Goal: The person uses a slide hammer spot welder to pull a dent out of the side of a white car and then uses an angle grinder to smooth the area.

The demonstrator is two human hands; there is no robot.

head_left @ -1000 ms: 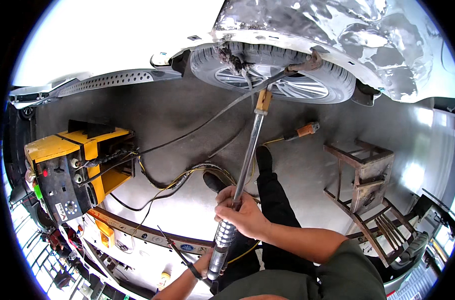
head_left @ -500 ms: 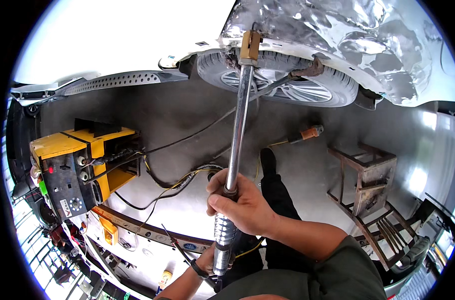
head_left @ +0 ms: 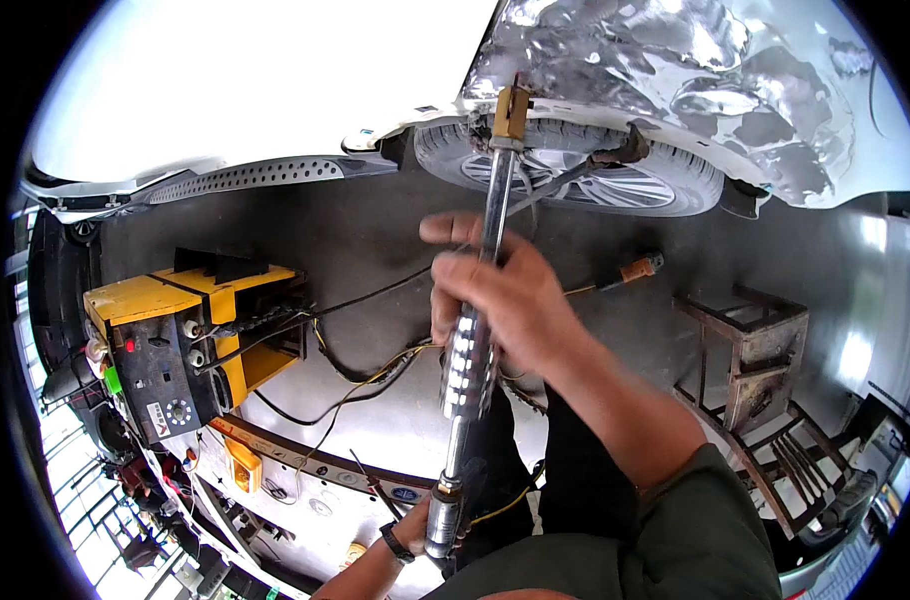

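"What took up most of the view?"

"A white car (head_left: pixel 265 80), filling everything from eleven o'clock round to two. Its panel at one o'clock, a bare-metal panel (head_left: pixel 665 60), was patchy and shiny. At nine o'clock stood a yellow machine (head_left: pixel 175 340) with a dark front, and towards four o'clock a battered brown stool (head_left: pixel 765 395)."

"And under the panel?"

"The wheel (head_left: pixel 625 190), at one o'clock, in its arch."

"Where was the slide hammer (head_left: pixel 470 350)?"

"It ran up the middle, from six o'clock to just past twelve. Its brass-coloured head (head_left: pixel 511 115) overlapped the panel's lower edge; whether it was fixed there, I couldn't tell."

"Anything beside it?"

"An orange grinder (head_left: pixel 635 270), on the floor near three o'clock."

"How were the hands?"

"The right hand (head_left: pixel 520 300), a little blurred, was near the centre, curled loosely round the tool where the rod met the ribbed weight (head_left: pixel 465 390). Its thumb lay across the front and one finger stuck out towards ten o'clock. The left hand (head_left: pixel 412 530), at six, was wrapped round the end handle (head_left: pixel 442 525), partly hidden, so I couldn't judge how tightly. A dark watch (head_left: pixel 398 541) sat on that wrist."
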